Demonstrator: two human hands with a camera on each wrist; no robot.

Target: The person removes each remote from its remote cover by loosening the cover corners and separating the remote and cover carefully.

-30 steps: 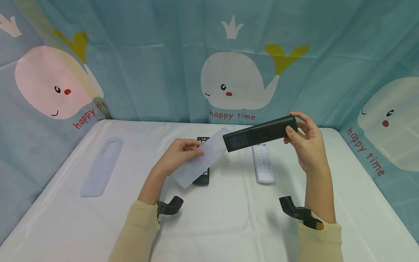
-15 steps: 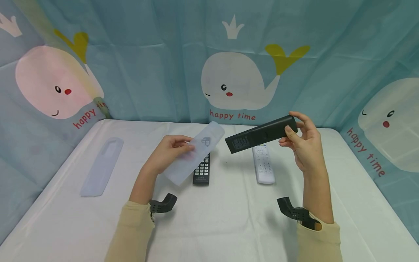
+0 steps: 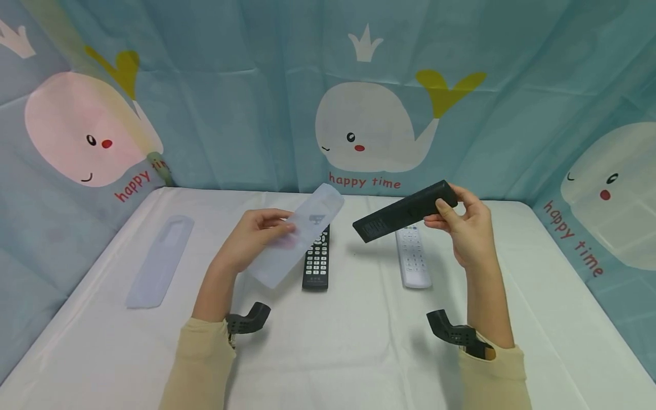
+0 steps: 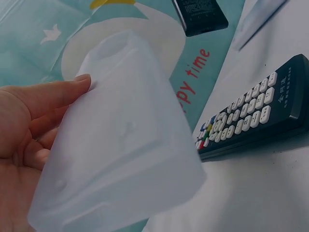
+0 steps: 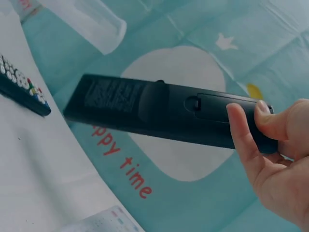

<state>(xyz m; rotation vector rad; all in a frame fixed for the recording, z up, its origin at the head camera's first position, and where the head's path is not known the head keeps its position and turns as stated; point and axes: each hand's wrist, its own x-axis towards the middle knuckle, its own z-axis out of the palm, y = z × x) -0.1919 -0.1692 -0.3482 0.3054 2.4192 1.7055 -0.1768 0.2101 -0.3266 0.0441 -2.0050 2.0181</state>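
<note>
My left hand point(image 3: 256, 236) pinches a translucent silicone remote sleeve point(image 3: 302, 236) by its side, above the table. In the left wrist view the sleeve point(image 4: 125, 130) looks hollow, with nothing visible inside. A black remote control point(image 3: 405, 212) is raised in my right hand point(image 3: 468, 228), gripped at its far end and tilted, its lower end pointing left toward the sleeve. The right wrist view shows the back of this remote point(image 5: 159, 113) with its battery cover and a printed label. Sleeve and remote are apart.
A second black remote point(image 3: 316, 262) lies on the white tabletop point(image 3: 353, 341), partly behind the sleeve. To its right lies a white remote point(image 3: 412, 259). Another translucent sleeve point(image 3: 160, 262) is flat at the left. A blue whale-print curtain point(image 3: 246, 114) stands behind the table.
My left hand has drawn the sleeve leftward and away from the raised remote, uncovering more of the black remote on the table. My right hand has shifted slightly left and tilted its remote more steeply.
</note>
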